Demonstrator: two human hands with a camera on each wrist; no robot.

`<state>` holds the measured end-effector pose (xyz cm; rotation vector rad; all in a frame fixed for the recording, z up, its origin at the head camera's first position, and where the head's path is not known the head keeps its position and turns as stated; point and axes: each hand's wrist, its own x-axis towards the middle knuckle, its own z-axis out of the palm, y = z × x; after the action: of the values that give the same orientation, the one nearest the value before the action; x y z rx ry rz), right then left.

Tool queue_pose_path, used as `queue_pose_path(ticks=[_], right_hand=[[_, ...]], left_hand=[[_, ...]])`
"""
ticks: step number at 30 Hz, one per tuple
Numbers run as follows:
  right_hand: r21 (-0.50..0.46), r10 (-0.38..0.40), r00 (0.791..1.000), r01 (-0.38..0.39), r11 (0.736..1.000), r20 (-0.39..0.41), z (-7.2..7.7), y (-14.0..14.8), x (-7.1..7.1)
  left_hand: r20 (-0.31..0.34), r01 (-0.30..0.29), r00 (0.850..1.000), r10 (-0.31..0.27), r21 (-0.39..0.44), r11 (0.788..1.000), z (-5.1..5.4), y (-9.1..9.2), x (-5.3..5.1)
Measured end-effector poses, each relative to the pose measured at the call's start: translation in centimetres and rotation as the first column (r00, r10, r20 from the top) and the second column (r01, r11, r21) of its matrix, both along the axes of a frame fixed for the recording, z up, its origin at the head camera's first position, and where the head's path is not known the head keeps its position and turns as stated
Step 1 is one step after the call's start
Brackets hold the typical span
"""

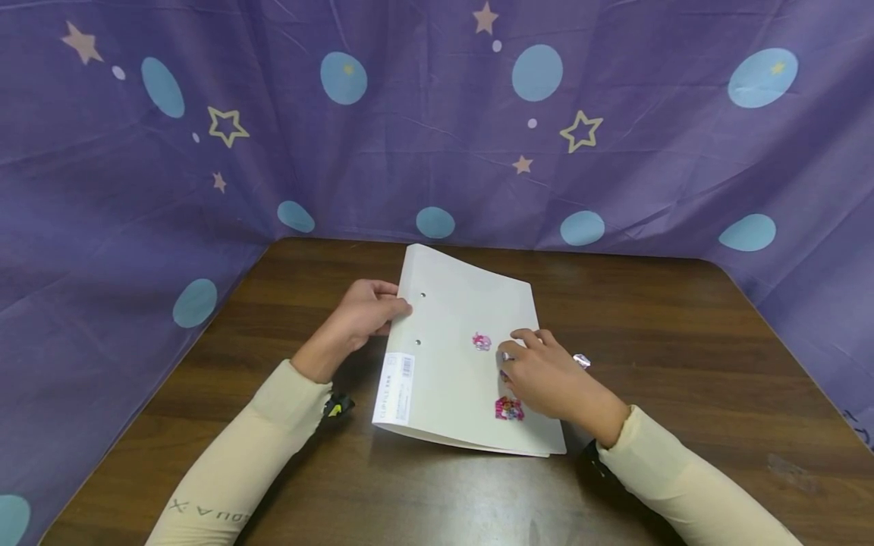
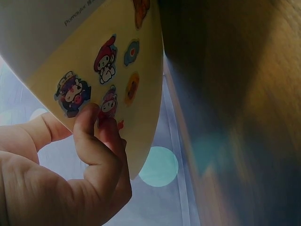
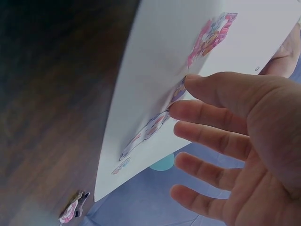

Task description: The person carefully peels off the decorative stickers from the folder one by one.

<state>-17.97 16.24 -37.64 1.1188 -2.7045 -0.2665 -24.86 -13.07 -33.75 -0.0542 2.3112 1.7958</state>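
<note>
A brown table (image 1: 635, 303) is standing before a purple, star-patterned curtain (image 1: 444, 136). Over the wood, the left hand (image 1: 369, 312) is gripping the folder (image 1: 457, 326) by its left edge, holding it tilted; the relaxed right hand (image 1: 546, 373), fingers extended, is touching a sticker (image 3: 178, 90) on its front.

Brown wood-grain table (image 1: 669, 326); on it, 1 sticker (image 1: 581, 361), 1 clear scrap (image 1: 792, 472)

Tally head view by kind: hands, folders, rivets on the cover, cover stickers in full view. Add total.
Hands: 2 (left hand, right hand)
Folders: 1 (white folder)
Rivets: 2 (upper rivet, lower rivet)
Stickers in full view: 2 (upper sticker, lower sticker)
Total: 7
</note>
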Motion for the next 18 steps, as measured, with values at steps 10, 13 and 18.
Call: queue_pose_path(ticks=[10, 13, 18], right_hand=[[0.000, 0.002, 1.000, -0.002, 1.000, -0.025, -0.13, 0.01, -0.04], [0.003, 0.006, 0.999, -0.006, 1.000, -0.032, -0.12, 0.03, -0.08], [-0.028, 0.017, 0.999, -0.019, 0.999, -0.041, 0.18, 0.32, -0.14]], left_hand=[[-0.007, -0.004, 1.000, 0.004, -0.004, 1.000, 0.07, 0.05, -0.06], [-0.007, -0.007, 1.000, 0.007, -0.013, 1.000, 0.01, 0.06, -0.12], [-0.002, -0.012, 1.000, 0.012, -0.016, 1.000, -0.05, 0.02, -0.19]])
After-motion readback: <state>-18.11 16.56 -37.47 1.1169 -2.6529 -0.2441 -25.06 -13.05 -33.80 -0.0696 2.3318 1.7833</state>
